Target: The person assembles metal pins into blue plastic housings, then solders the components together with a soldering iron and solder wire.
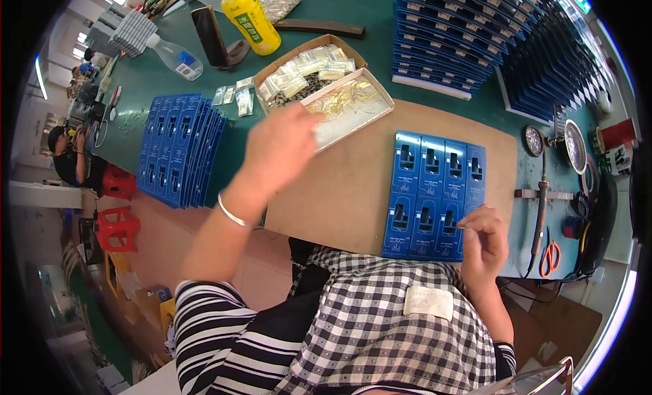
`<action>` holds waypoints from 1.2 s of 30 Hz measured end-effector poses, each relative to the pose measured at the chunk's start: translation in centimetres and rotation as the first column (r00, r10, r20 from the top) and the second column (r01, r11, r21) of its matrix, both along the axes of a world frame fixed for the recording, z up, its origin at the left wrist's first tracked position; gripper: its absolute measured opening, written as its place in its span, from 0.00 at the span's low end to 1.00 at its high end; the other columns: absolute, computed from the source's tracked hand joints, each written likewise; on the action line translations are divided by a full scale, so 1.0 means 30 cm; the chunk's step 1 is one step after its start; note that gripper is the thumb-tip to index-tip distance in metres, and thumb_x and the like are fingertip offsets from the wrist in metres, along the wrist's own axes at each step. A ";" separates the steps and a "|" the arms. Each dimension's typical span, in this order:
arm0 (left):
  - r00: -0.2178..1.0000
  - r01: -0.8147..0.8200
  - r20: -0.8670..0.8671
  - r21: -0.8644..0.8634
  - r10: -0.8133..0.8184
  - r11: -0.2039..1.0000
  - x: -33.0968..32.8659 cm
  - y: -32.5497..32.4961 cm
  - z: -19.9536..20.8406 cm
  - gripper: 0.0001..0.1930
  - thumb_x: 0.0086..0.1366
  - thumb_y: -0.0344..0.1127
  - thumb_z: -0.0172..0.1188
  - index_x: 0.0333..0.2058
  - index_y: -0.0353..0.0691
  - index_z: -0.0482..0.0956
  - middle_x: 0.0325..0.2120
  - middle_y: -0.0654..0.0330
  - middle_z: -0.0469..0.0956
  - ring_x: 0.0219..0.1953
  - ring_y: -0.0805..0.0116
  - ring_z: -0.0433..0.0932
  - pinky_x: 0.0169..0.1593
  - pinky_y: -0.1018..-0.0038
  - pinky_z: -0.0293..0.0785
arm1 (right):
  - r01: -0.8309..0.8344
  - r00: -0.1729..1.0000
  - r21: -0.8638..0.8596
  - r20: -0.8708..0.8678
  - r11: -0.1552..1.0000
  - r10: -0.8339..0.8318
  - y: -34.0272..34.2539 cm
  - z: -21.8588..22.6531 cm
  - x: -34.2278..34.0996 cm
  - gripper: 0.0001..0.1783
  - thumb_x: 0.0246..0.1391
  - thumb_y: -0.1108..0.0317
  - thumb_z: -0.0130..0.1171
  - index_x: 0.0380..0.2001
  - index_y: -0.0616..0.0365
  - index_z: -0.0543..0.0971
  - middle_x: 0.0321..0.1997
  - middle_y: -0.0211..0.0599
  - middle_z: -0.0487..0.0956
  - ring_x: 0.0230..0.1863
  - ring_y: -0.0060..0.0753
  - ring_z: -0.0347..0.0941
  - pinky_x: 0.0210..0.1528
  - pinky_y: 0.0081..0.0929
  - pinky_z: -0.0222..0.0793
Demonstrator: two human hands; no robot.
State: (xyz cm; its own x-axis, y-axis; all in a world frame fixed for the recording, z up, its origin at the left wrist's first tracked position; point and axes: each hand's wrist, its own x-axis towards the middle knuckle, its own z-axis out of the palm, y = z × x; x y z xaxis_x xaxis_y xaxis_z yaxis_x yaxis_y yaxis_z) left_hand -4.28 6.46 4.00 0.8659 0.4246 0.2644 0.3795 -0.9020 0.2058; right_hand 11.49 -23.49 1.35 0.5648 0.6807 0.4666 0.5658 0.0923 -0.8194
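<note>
head | left head-worn fisheye | looks down over counter (373, 59) | near blue panel (435, 196) | wide, edges bent

A yellow bottle (250, 20) stands on the green tabletop (339, 10) near a dark phone (209, 38) and a clear plastic bottle (175, 57). To the right, orange-handled pliers (550, 259) lie near a soldering iron (541, 215). Beyond the left edge are red stools (117, 230) (two show) and a seated person (66, 163).
</note>
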 end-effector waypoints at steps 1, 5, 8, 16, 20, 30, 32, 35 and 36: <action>0.998 -0.003 -0.060 0.051 0.006 0.999 0.010 0.059 -0.019 0.15 0.54 0.28 0.56 0.41 0.45 0.82 0.32 0.58 0.75 0.37 0.56 0.77 0.39 0.62 0.76 | 0.064 0.988 -0.005 -0.138 0.998 -0.064 -0.025 -0.015 -0.006 0.05 0.50 0.82 0.53 0.28 0.61 0.73 0.33 0.41 0.77 0.33 0.34 0.71 0.42 0.29 0.64; 0.983 0.057 -0.181 0.104 -0.037 0.993 0.022 0.136 -0.057 0.15 0.53 0.26 0.54 0.40 0.43 0.81 0.33 0.54 0.75 0.41 0.51 0.76 0.42 0.59 0.74 | 0.198 0.966 -0.056 -0.158 0.979 -0.204 -0.098 -0.003 0.008 0.05 0.49 0.82 0.55 0.30 0.64 0.74 0.34 0.41 0.77 0.37 0.36 0.72 0.43 0.29 0.66; 0.975 0.101 -0.214 0.209 -0.056 0.973 0.010 0.172 -0.071 0.15 0.51 0.25 0.59 0.39 0.43 0.81 0.31 0.57 0.74 0.38 0.54 0.76 0.41 0.61 0.74 | 0.219 0.974 -0.205 -0.006 0.954 -0.225 -0.143 0.021 0.057 0.06 0.48 0.82 0.58 0.32 0.62 0.77 0.36 0.40 0.77 0.41 0.39 0.73 0.46 0.30 0.67; 0.992 -0.058 -0.113 -0.009 0.057 0.998 0.057 0.185 -0.111 0.03 0.54 0.27 0.61 0.29 0.38 0.77 0.30 0.59 0.75 0.34 0.58 0.76 0.36 0.66 0.73 | 0.162 0.978 -0.471 0.193 0.867 -0.078 -0.169 -0.022 0.049 0.06 0.45 0.73 0.63 0.30 0.53 0.78 0.48 0.33 0.74 0.51 0.42 0.67 0.53 0.38 0.59; 0.999 -0.037 -0.012 -0.322 0.035 0.946 0.001 0.255 -0.145 0.04 0.58 0.27 0.60 0.31 0.34 0.76 0.27 0.59 0.72 0.28 0.65 0.74 0.35 0.71 0.70 | 0.223 0.923 -0.484 0.385 0.846 -0.024 -0.122 -0.004 0.027 0.08 0.42 0.72 0.65 0.28 0.51 0.78 0.50 0.33 0.75 0.52 0.41 0.67 0.55 0.41 0.57; 0.979 -0.106 0.060 -0.660 0.194 0.743 -0.008 0.217 -0.166 0.05 0.64 0.25 0.57 0.39 0.35 0.76 0.27 0.70 0.72 0.27 0.83 0.66 0.34 0.85 0.65 | 0.213 0.927 -0.530 0.375 0.821 0.003 -0.076 -0.010 0.014 0.06 0.44 0.70 0.64 0.28 0.51 0.78 0.51 0.29 0.75 0.55 0.40 0.66 0.56 0.41 0.54; 0.975 -0.088 0.087 -0.694 0.205 0.714 -0.005 0.205 -0.166 0.08 0.65 0.23 0.55 0.43 0.36 0.76 0.29 0.69 0.73 0.28 0.83 0.67 0.34 0.85 0.65 | 0.218 0.925 -0.530 0.381 0.819 0.000 -0.078 -0.014 0.013 0.05 0.44 0.70 0.64 0.27 0.51 0.78 0.51 0.28 0.75 0.55 0.39 0.66 0.55 0.41 0.54; 0.981 -0.060 0.083 -0.732 0.176 0.678 -0.015 0.225 -0.184 0.10 0.65 0.23 0.55 0.45 0.35 0.76 0.31 0.68 0.73 0.30 0.83 0.69 0.35 0.85 0.67 | 0.253 0.874 -0.495 0.485 0.831 0.022 -0.066 -0.029 0.001 0.06 0.42 0.69 0.61 0.27 0.50 0.78 0.50 0.26 0.74 0.55 0.32 0.65 0.57 0.44 0.51; 0.981 -0.063 0.081 -0.732 0.178 0.679 -0.016 0.225 -0.179 0.10 0.65 0.23 0.55 0.45 0.35 0.76 0.31 0.68 0.73 0.30 0.83 0.69 0.35 0.85 0.67 | 0.250 0.875 -0.494 0.483 0.833 0.024 -0.064 -0.026 -0.001 0.06 0.42 0.69 0.61 0.27 0.50 0.78 0.50 0.26 0.74 0.55 0.32 0.65 0.57 0.44 0.51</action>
